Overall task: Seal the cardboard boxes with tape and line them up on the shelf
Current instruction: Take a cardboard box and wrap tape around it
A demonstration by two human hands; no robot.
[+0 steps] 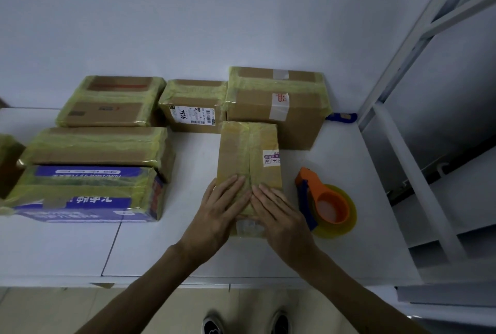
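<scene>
Currently, a narrow cardboard box (248, 156) is laid flat on the white table (188, 247), just left of the orange tape dispenser (326, 203). Its top is covered lengthwise by yellowish tape, apparently wrinkled along the centre seam. A small purple-and-white label is fixed at the edge facing the dispenser. Its near end is pressed by the left hand (220, 207) and right hand (279, 212), side by side, fingers held straight and flat.
</scene>
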